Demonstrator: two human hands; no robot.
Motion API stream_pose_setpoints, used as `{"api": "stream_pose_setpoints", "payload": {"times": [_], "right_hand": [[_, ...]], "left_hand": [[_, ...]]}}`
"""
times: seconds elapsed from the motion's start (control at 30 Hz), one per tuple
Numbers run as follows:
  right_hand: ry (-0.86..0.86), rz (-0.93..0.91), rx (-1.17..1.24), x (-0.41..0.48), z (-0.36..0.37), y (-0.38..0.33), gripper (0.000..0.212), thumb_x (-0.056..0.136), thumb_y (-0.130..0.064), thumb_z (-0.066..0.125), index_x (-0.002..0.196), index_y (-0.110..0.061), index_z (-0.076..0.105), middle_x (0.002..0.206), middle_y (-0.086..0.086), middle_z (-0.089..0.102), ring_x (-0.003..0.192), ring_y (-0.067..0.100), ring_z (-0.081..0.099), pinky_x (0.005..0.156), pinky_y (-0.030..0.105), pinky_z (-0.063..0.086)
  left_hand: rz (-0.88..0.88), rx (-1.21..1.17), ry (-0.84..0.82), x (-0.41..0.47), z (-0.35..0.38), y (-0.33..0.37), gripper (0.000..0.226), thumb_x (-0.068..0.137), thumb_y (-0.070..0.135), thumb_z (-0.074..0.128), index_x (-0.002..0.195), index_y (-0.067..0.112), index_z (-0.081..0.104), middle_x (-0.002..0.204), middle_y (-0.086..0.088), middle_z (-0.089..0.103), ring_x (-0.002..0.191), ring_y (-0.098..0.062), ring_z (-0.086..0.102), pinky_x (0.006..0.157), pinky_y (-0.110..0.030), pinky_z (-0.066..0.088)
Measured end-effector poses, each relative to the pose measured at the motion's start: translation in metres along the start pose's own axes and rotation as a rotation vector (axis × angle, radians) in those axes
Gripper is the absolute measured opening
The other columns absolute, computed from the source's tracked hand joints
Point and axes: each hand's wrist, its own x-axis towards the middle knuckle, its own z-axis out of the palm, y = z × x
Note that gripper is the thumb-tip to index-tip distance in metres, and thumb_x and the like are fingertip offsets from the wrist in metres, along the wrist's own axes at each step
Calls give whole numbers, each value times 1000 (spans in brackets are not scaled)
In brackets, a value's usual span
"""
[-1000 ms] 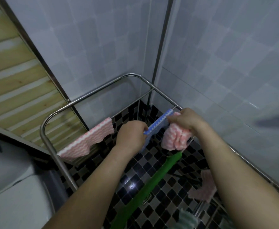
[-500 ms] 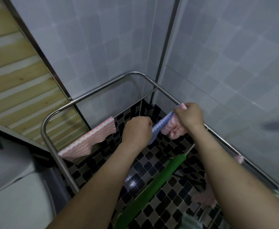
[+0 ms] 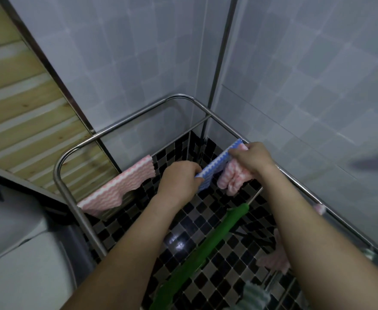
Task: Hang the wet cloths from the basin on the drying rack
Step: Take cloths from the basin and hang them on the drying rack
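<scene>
A steel drying rack (image 3: 121,125) stands in a tiled corner. Between my hands a blue-and-white wavy cloth (image 3: 214,165) is stretched taut. My left hand (image 3: 179,180) grips its near end; my right hand (image 3: 250,158) grips its far end by the rack's right rail, with a bunched pink-and-white cloth (image 3: 233,177) hanging from the same fist. A pink wavy cloth (image 3: 118,185) hangs spread on a rail at the left. A green cloth (image 3: 205,253) lies draped along a nearer rail. Another pink cloth (image 3: 275,258) hangs low on the right. The basin is not in view.
Grey tiled walls close in behind and to the right. A wooden slatted panel (image 3: 15,104) is at the left, with a white appliance (image 3: 15,265) below it. Black-and-grey mosaic floor (image 3: 194,220) shows under the rack. A pale green cloth (image 3: 252,298) sits at the bottom edge.
Both hands lifted the blue cloth up and farther back along the right rail. The bunched pink cloth rose with my right hand.
</scene>
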Motion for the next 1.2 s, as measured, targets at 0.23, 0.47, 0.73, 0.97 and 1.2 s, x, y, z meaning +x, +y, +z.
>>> {"api": "stream_pose_setpoints", "payload": {"times": [0.23, 0.47, 0.73, 0.97, 1.2], "right_hand": [[-262, 200, 842, -63, -47, -7, 7, 86, -16, 67, 87, -9, 66, 76, 9, 67, 61, 20, 65, 62, 33, 57], [-540, 210, 1322, -130, -33, -8, 22, 94, -19, 52, 87, -3, 65, 85, 18, 71, 74, 26, 71, 72, 38, 59], [-591, 239, 1361, -156, -23, -8, 20, 94, -17, 55, 105, -2, 63, 91, 10, 68, 66, 15, 67, 48, 21, 55], [-559, 107, 1096, -169, -23, -19, 19, 88, -22, 63, 98, -6, 66, 68, 3, 62, 40, 6, 49, 30, 14, 35], [-427, -146, 680, -185, -33, -23, 23, 88, -33, 67, 78, -14, 70, 61, 3, 62, 46, 14, 52, 39, 19, 38]], "left_hand": [[-87, -864, 35, -46, -17, 36, 12, 82, 22, 74, 92, 27, 71, 91, 7, 71, 82, -5, 65, 73, -13, 50], [-190, -1040, 98, -91, -19, 62, 19, 83, 23, 74, 100, 21, 66, 96, -6, 69, 83, -13, 68, 71, -28, 59], [-217, -1185, 100, -113, -43, 57, 33, 96, 26, 55, 87, -1, 70, 82, -17, 69, 72, -22, 64, 67, -30, 53], [-181, -1204, 252, -126, -62, 58, 32, 97, 20, 52, 73, 28, 72, 73, 4, 68, 71, -13, 63, 69, -35, 51], [-237, -1364, 185, -137, -92, 58, 25, 96, 24, 55, 78, 14, 70, 76, -10, 71, 73, -25, 67, 75, -40, 55]]}}
